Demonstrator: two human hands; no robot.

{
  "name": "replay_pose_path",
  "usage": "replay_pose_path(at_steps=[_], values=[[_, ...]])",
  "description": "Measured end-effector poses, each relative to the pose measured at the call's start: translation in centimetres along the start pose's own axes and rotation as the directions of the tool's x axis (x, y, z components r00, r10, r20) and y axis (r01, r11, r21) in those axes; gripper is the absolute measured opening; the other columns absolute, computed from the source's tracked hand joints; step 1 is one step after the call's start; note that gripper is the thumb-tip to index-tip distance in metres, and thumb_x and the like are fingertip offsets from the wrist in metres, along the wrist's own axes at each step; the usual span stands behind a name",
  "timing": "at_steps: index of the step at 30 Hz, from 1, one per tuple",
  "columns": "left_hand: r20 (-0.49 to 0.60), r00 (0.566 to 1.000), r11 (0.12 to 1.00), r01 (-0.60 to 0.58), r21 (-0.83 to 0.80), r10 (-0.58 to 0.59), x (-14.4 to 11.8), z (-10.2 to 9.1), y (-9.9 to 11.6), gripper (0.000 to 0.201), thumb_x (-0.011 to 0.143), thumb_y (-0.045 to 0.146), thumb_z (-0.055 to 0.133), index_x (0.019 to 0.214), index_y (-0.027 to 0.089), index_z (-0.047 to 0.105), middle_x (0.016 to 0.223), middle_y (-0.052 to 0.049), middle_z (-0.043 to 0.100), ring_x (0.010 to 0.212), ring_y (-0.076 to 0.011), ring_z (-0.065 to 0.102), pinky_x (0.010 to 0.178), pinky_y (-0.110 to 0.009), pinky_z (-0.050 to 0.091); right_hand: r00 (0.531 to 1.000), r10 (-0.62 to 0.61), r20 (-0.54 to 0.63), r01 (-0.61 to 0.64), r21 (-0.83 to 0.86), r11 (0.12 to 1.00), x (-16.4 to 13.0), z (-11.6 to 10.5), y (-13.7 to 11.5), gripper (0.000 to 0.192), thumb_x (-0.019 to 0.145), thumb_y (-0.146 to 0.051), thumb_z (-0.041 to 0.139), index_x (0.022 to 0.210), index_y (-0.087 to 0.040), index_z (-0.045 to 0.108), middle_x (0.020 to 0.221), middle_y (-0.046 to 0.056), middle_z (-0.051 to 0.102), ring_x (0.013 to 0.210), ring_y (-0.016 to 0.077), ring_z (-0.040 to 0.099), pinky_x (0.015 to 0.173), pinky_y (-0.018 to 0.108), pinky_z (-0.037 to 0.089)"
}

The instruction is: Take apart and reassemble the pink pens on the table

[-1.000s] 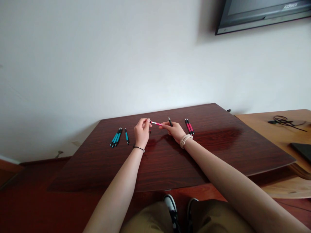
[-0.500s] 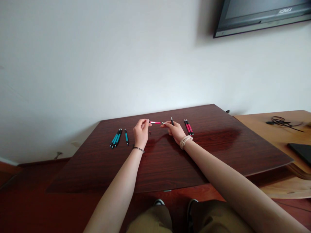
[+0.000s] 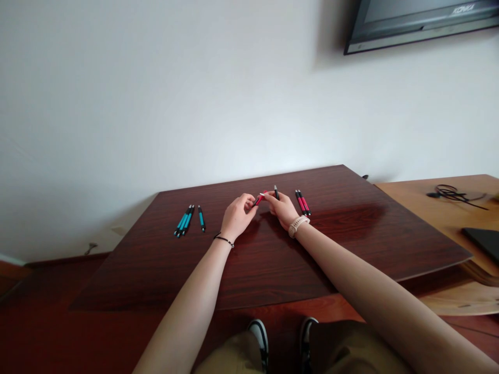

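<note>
At centre frame, above the far half of the dark wooden table (image 3: 273, 259): one pink pen part (image 3: 259, 199), short and slanted, pinched at its lower end by the fingertips of the left hand (image 3: 238, 217) and met at its upper end by the fingers of the right hand (image 3: 284, 209). Both hands are closed in a pinch on it. The right hand also carries a black pen piece (image 3: 276, 192), standing up from behind its fingers.

Change from half a second ago: the pink part then lay level and stretched out between two hands held apart; now the hands have drawn together, the left hand has shifted toward the right of the frame, and the pink part shows shorter and tilted. A second ago the hands stood likewise apart. The pens lying on the table have kept their places.

Left of the hands, on the table: a close set of teal pens (image 3: 182, 222), with a single teal pen (image 3: 201, 218) just beside them.
Right of the hands: two pink-and-black pens (image 3: 303, 202) lying side by side, touching.

Containers: none in view; all pens lie loose on the table top.

Right edge of frame: a lighter wooden table (image 3: 436, 208) bearing a coiled black cable (image 3: 454, 194) and a dark flat object (image 3: 485, 240). Upper right: a wall-mounted screen (image 3: 421, 23).
</note>
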State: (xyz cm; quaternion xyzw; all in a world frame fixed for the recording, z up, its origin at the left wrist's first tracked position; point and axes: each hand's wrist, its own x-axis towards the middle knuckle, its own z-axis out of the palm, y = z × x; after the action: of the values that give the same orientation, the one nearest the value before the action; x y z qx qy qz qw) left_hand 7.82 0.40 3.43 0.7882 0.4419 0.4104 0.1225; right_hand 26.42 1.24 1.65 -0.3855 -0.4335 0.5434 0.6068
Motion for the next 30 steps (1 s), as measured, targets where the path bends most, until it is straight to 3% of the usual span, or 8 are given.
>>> replay_pose_path(at_steps=[6, 10, 15, 18, 24, 30], values=[[0.118, 0.992, 0.997, -0.048, 0.066, 0.040, -0.3, 0.3, 0.4, 0.042, 0.089, 0.022, 0.075, 0.129, 0.030, 0.066, 0.090, -0.001, 0.071, 0.079, -0.0199, 0.068, 0.077, -0.032, 0.053, 1.000, -0.010, 0.025, 0.012, -0.070, 0.997, -0.3, 0.2, -0.2, 0.041, 0.076, -0.056, 0.086, 0.087, -0.021, 0.069, 0.054, -0.008, 0.038, 0.050, 0.0084, 0.028, 0.047, 0.025, 0.019], [0.139, 0.990, 0.998, -0.036, 0.051, 0.028, -0.3, 0.3, 0.4, 0.045, 0.092, 0.021, 0.070, 0.135, 0.029, 0.064, 0.088, 0.000, 0.070, 0.075, -0.0192, 0.067, 0.076, -0.031, 0.053, 0.999, -0.036, 0.003, 0.036, -0.114, 0.993, -0.2, -0.1, 0.0, 0.042, 0.076, -0.059, 0.085, 0.089, -0.022, 0.069, 0.057, -0.006, 0.044, 0.052, 0.0102, 0.034, 0.047, 0.026, 0.025], [0.208, 0.978, 0.997, -0.034, 0.065, 0.020, -0.3, -0.1, 1.1, 0.044, 0.095, 0.022, 0.065, 0.138, 0.028, 0.064, 0.087, 0.000, 0.070, 0.074, -0.0183, 0.066, 0.075, -0.030, 0.051, 0.996, -0.086, 0.006, 0.085, -0.220, 0.972, 0.1, -0.3, 0.5, 0.045, 0.078, -0.064, 0.080, 0.092, -0.022, 0.070, 0.062, -0.002, 0.056, 0.060, 0.0156, 0.050, 0.053, 0.027, 0.039], [0.266, 0.964, 0.995, -0.025, 0.094, 0.000, -0.3, -0.4, 1.6, 0.039, 0.096, 0.023, 0.063, 0.135, 0.028, 0.066, 0.087, 0.000, 0.071, 0.075, -0.0186, 0.065, 0.073, -0.029, 0.048, 0.992, -0.125, 0.001, 0.121, -0.256, 0.959, 0.2, -0.2, 0.6, 0.047, 0.078, -0.065, 0.079, 0.092, -0.021, 0.072, 0.067, -0.001, 0.062, 0.066, 0.0177, 0.056, 0.058, 0.029, 0.045], [0.334, 0.938, 0.980, 0.029, 0.196, -0.094, -0.4, -0.2, 1.5, 0.014, 0.096, 0.027, 0.064, 0.109, 0.026, 0.069, 0.079, 0.000, 0.070, 0.071, -0.0199, 0.067, 0.066, -0.029, 0.043, 0.989, -0.140, -0.035, 0.126, -0.277, 0.953, 0.4, -0.2, 0.6, 0.048, 0.077, -0.066, 0.081, 0.091, -0.021, 0.072, 0.068, 0.001, 0.063, 0.067, 0.0187, 0.057, 0.059, 0.030, 0.046], [0.334, 0.933, 0.969, 0.047, 0.243, -0.130, -0.3, -0.4, 1.5, 0.013, 0.094, 0.027, 0.067, 0.108, 0.026, 0.065, 0.078, 0.001, 0.072, 0.072, -0.0213, 0.069, 0.066, -0.030, 0.042, 0.990, -0.134, -0.042, 0.117, -0.274, 0.955, 0.4, -0.1, 0.6, 0.048, 0.079, -0.066, 0.079, 0.092, -0.020, 0.072, 0.066, 0.000, 0.062, 0.067, 0.0184, 0.057, 0.058, 0.030, 0.045]])
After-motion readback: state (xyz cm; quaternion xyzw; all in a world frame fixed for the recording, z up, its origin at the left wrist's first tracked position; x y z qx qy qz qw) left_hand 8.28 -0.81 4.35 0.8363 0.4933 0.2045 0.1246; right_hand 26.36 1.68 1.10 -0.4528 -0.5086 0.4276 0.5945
